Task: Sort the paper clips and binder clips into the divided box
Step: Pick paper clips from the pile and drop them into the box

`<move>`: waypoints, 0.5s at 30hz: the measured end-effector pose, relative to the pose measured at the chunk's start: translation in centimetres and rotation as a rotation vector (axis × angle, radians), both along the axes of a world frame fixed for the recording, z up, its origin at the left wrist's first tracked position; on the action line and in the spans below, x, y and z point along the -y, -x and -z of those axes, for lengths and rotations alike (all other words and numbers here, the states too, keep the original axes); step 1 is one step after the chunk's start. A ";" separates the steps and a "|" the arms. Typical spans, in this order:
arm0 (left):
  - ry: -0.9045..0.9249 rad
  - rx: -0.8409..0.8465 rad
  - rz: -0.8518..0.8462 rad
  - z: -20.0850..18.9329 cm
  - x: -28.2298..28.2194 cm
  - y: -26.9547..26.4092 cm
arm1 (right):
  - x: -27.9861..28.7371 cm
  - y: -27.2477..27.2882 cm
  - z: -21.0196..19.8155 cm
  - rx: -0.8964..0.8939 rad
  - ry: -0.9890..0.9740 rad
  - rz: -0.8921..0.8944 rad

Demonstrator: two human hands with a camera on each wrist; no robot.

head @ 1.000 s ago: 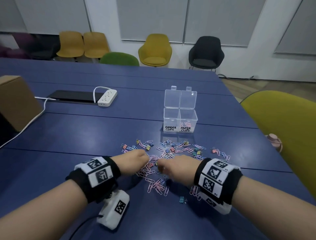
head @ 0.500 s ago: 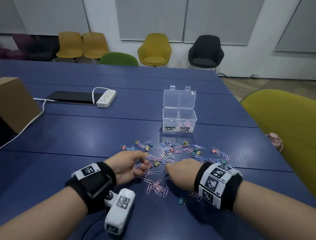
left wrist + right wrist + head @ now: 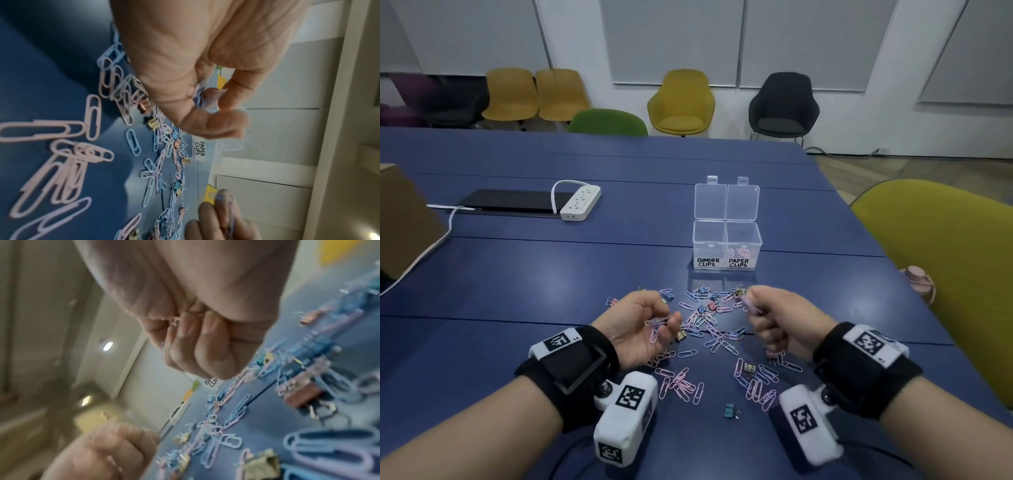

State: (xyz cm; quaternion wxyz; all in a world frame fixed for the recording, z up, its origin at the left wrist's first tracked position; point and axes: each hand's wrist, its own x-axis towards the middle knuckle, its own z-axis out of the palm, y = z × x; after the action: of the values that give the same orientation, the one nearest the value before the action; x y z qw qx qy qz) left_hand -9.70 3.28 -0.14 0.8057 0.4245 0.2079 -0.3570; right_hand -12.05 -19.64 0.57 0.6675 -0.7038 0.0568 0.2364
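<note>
A clear divided box (image 3: pixel 726 251) stands open on the blue table, labelled BINDER CLIPS on the left and PAPER CLIPS on the right; a few pink paper clips (image 3: pixel 739 253) lie in the right compartment. Pink and blue paper clips (image 3: pixel 717 337) and small binder clips (image 3: pixel 749 368) are scattered in front of it. My left hand (image 3: pixel 643 325) is raised above the pile and grips several paper clips (image 3: pixel 655 325) in its curled fingers. My right hand (image 3: pixel 774 317) is also lifted, fingers curled round a bunch of paper clips (image 3: pixel 751 306); the right wrist view shows clips (image 3: pixel 174 322) inside the fist.
A white power strip (image 3: pixel 580 202) and a black panel (image 3: pixel 513 202) lie at the back left, a cardboard box (image 3: pixel 404 219) at the left edge. A yellow-green chair (image 3: pixel 941 270) stands close on the right. A lone teal binder clip (image 3: pixel 731 409) lies near me.
Both hands have lifted off the pile, turned palm inward and moved apart, each carrying paper clips it gathered from the table.
</note>
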 end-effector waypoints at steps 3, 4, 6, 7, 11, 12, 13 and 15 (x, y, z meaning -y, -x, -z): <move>-0.092 0.052 0.129 -0.4 0.7 -0.8 | 1.7 0.2 0.5 -0.105 -0.475 0.056; -0.147 0.081 0.193 -0.6 1.0 -1.0 | 2.2 0.2 0.6 -0.117 -0.552 0.037; -0.287 0.159 0.315 -0.8 1.9 -1.7 | 2.6 0.0 0.9 -0.141 -0.616 0.012; -0.368 0.213 0.378 -1.0 2.5 -2.0 | 2.7 -0.2 0.9 -0.158 -0.625 0.018; -0.685 0.433 0.700 -2.5 5.0 -3.3 | 3.1 -1.2 1.4 -0.170 -0.481 0.104; -0.735 0.469 0.757 -3.2 5.6 -3.9 | 3.3 -1.5 1.5 -0.139 -0.398 0.108; -0.765 0.494 0.785 -3.8 6.2 -4.6 | 3.5 -1.9 1.4 -0.109 -0.310 0.103; -0.779 0.536 0.765 -5.1 7.6 -6.5 | 4.0 -2.7 1.1 -0.062 -0.167 0.103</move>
State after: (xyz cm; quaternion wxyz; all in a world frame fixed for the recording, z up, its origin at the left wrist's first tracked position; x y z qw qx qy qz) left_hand -3.21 -4.33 4.97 0.4300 0.8077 -0.0542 -0.3997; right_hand -9.39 -23.65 -0.50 0.7331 -0.6340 0.0935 0.2276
